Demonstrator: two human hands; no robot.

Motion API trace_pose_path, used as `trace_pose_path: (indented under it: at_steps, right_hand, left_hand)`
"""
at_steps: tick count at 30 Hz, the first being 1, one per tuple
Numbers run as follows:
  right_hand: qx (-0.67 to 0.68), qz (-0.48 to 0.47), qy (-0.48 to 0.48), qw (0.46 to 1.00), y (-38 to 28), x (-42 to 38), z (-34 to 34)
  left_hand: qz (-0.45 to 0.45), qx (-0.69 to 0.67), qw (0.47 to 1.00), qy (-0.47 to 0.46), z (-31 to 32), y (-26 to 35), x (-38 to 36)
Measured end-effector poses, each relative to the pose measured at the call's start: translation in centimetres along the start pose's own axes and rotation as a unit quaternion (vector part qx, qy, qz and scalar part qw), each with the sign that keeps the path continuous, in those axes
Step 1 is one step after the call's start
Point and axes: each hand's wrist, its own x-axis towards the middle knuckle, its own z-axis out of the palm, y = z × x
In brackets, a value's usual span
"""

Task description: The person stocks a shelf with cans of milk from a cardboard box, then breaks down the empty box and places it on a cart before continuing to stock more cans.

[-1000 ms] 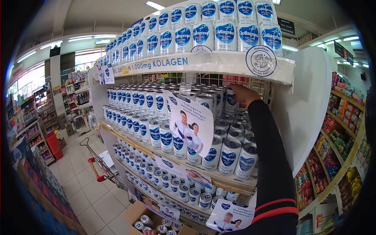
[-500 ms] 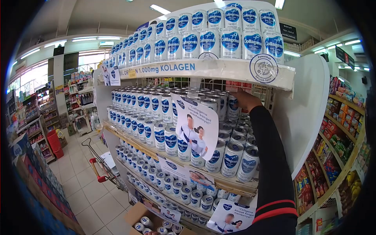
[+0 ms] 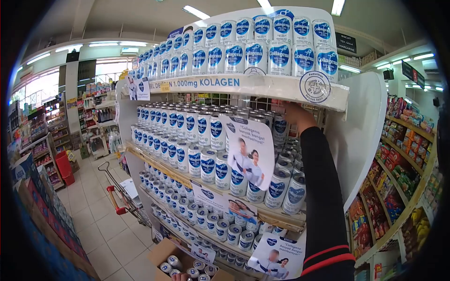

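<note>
My right hand (image 3: pixel 299 117) reaches in under the upper shelf's front edge, at the back of the middle shelf. It is beside the top of a white and blue Collagena can (image 3: pixel 280 127) that stands on other cans. The fingertips are hidden, so I cannot see whether they grip the can. Only the fingers of my left hand (image 3: pixel 180 277) show, at the bottom edge of the view. They are at an open cardboard box (image 3: pixel 159 253) holding several of the same cans (image 3: pixel 174 261); what they touch is out of sight.
Rows of cans (image 3: pixel 255 57) stand two high on the top shelf (image 3: pixel 281 86). A poster (image 3: pixel 248 150) hangs in front of the middle cans. A white side panel (image 3: pixel 365 122) rises at the right. On the left are a trolley (image 3: pixel 119 196) and stacked cartons (image 3: pixel 44 215).
My right hand has shifted slightly right relative to the can beside it. The hanging poster appears farther right as the head view shifts. My left fingers remain at the box.
</note>
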Motion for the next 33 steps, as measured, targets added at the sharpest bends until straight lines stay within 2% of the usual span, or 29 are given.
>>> trace_pose_path:
  at_steps: [2, 3, 4, 6, 7, 9, 11, 12, 13, 14, 15, 16, 18, 20, 22, 23, 24, 26, 28, 30, 32, 33]
  right_hand:
    - [0.008, -0.010, 0.036, 0.999, -0.9, -0.5, -0.8]
    - [0.007, -0.039, 0.035, 0.999, -1.5, -1.4, -1.5]
    - [-0.035, -0.032, -0.013, 0.999, -2.4, -2.2, -2.3]
    - [-0.001, -0.067, -0.036, 0.997, -3.4, -4.1, -2.8]
    - [0.037, -0.087, -0.065, 0.993, -4.2, -5.5, -3.5]
    - [0.066, -0.201, -0.027, 0.977, -4.8, -7.5, -4.0]
    - [0.046, -0.231, -0.042, 0.971, -7.3, -11.3, -6.7]
    - [0.023, -0.290, 0.021, 0.956, -6.5, -12.1, -7.2]
    - [0.161, -0.208, -0.008, 0.965, -8.7, -16.1, -9.3]
    - [0.162, -0.270, 0.140, 0.939, -8.6, -17.8, -8.9]
    - [0.238, -0.197, 0.072, 0.948, -8.4, -19.8, -10.3]
    - [0.251, -0.198, 0.222, 0.921, -10.0, -21.8, -9.7]
    - [0.203, -0.381, 0.272, 0.860, -12.1, -24.0, -11.4]
    - [0.365, -0.269, 0.321, 0.831, -13.2, -27.8, -8.2]
    - [0.448, -0.258, 0.361, 0.776, -17.7, -29.4, -3.9]
    - [0.499, -0.244, 0.336, 0.760, -20.5, -29.7, -1.1]
    - [0.547, -0.228, 0.272, 0.758, -23.6, -29.9, 2.0]
    - [0.562, -0.219, 0.060, 0.796, -28.9, -30.1, 8.2]
    - [0.562, -0.211, -0.148, 0.786, -32.2, -30.4, 17.3]
    - [0.531, -0.226, -0.169, 0.799, -33.6, -32.2, 26.5]
    - [0.514, -0.240, -0.179, 0.804, -33.7, -34.6, 32.3]
    - [0.461, -0.223, -0.223, 0.829, -33.6, -35.6, 34.4]
  left_hand:
    - [0.001, -0.021, 1.000, 0.010, -0.1, 0.2, 0.1]
    - [-0.029, -0.029, 0.998, -0.045, 0.5, -0.6, -0.1]
    - [-0.059, -0.037, 0.993, -0.098, 0.8, -1.4, -0.5]
    - [0.037, -0.004, 0.998, 0.049, -0.8, 0.6, 0.2]
    - [0.042, -0.015, 0.997, 0.066, 0.1, -0.6, -0.1]
    - [0.042, -0.026, 0.995, 0.089, 0.0, -0.4, -0.2]
    - [0.022, -0.030, 0.995, 0.093, -0.6, -0.1, -0.3]
    - [-0.003, -0.041, 0.994, 0.100, -1.1, 0.6, -0.4]
    - [-0.029, -0.027, 0.994, 0.100, -0.7, 0.0, -1.0]
    - [-0.068, -0.034, 0.994, 0.082, -0.7, -0.2, -1.4]
    - [-0.119, -0.028, 0.987, 0.106, -0.2, -0.3, -1.9]
    - [-0.139, -0.013, 0.980, 0.141, -0.2, -0.1, -1.9]
    - [-0.210, 0.001, 0.967, 0.142, -0.2, -0.4, -2.5]
    - [-0.245, -0.015, 0.960, 0.137, -0.2, -0.6, -2.7]
    - [-0.278, -0.036, 0.950, 0.136, 0.0, -1.2, -3.1]
    - [-0.268, -0.065, 0.953, 0.127, 0.1, -1.6, -3.1]
    - [-0.257, -0.094, 0.954, 0.120, 0.3, -2.0, -3.2]
    - [-0.258, -0.102, 0.956, 0.098, 0.4, -2.9, -3.6]
    - [-0.237, -0.110, 0.964, 0.045, 0.2, -3.1, -3.5]
    - [-0.242, -0.109, 0.964, 0.020, 0.4, -3.7, -3.4]
    - [-0.224, -0.082, 0.971, -0.009, 0.7, -4.0, -3.6]
    - [-0.217, -0.073, 0.973, -0.013, 1.2, -4.4, -3.9]
